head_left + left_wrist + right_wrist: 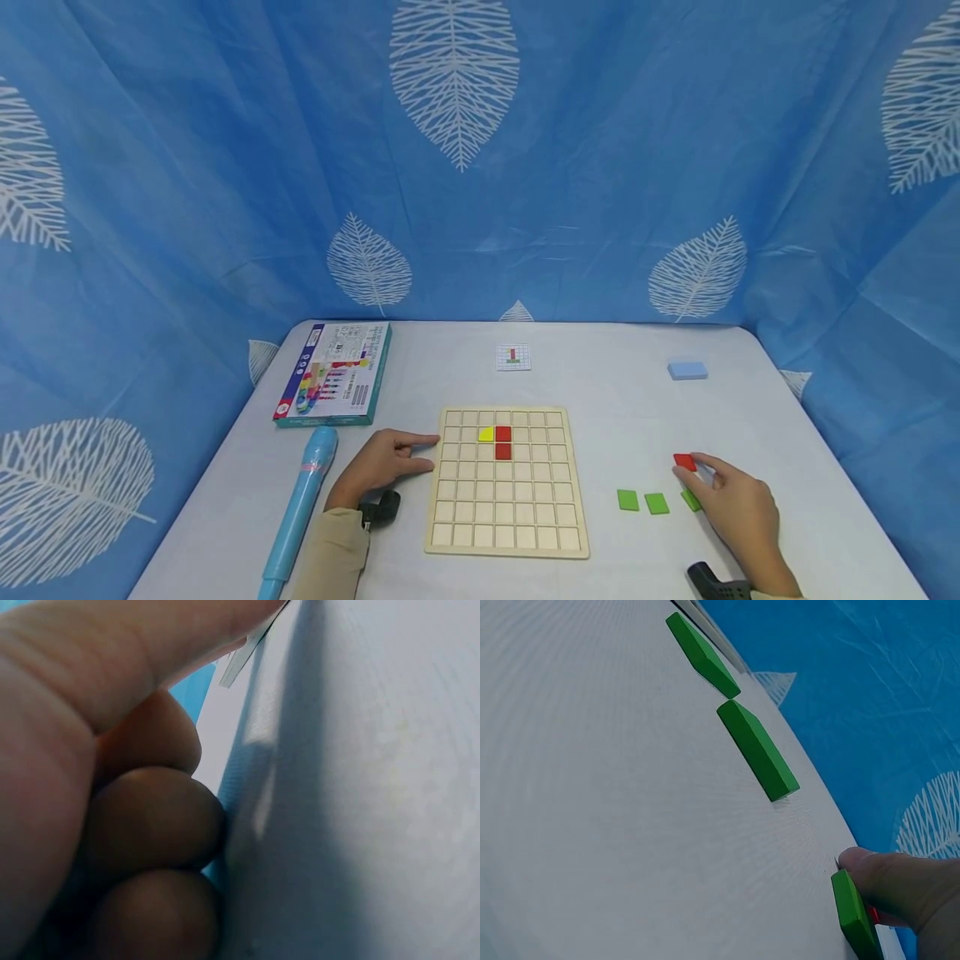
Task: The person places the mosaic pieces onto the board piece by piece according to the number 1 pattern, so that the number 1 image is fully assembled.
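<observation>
A wooden grid board lies mid-table. In its upper part sit a yellow piece with one slanted corner, a red tile beside it and another red tile below. My left hand touches the board's left edge with straight index finger and thumb; the other fingers curl under, as the left wrist view shows. Off to the right, my right hand pinches a red square tile between thumb and index finger. Beneath it lies a green tile, partly hidden, in a row with two more green tiles.
Behind the board lies a small pattern card. A blue block rests at the back right. The back left holds a flat printed box, with a long light-blue tube in front of it. Blue leaf-print cloth hangs around the table.
</observation>
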A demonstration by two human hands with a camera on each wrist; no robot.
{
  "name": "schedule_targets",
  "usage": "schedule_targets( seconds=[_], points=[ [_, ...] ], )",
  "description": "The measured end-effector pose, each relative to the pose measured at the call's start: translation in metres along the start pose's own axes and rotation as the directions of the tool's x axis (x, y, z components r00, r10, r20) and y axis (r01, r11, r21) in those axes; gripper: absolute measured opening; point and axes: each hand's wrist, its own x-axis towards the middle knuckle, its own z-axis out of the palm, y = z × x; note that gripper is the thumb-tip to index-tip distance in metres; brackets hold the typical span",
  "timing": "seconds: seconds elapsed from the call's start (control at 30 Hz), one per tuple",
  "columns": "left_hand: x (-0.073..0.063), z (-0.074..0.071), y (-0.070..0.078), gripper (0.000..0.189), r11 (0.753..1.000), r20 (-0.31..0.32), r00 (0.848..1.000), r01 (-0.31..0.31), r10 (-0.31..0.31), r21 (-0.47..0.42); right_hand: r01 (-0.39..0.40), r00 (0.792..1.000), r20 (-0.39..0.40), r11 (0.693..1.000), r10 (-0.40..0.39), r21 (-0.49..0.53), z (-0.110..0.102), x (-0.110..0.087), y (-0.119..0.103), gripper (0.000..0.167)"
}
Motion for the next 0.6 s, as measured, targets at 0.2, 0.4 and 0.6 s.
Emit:
schedule_targets(
  seconds=[0.2,0.4,0.6],
  points=[
    [-0.0002,0.0,-0.0004,0.043,1.0,-0.001,1.0,-0.007,0.007,-0.006,-0.021,1.0,-0.005,1.0,0.021,0.004,0.0001,-0.0004,-0.001,0.052],
    [-0.0003,0.0004,-0.0009,0.043,1.0,0.0,1.0,-0.005,0.005,-0.004,-0.036,0.999,-0.019,0.999,0.036,0.016,0.0004,0.0002,-0.0014,0.049],
    [-0.0002,0.0,-0.0002,0.044,1.0,-0.002,1.0,0.004,-0.004,-0.006,-0.053,0.998,-0.033,0.998,0.055,0.035,0.0004,-0.001,-0.0025,0.045]
  ],
)
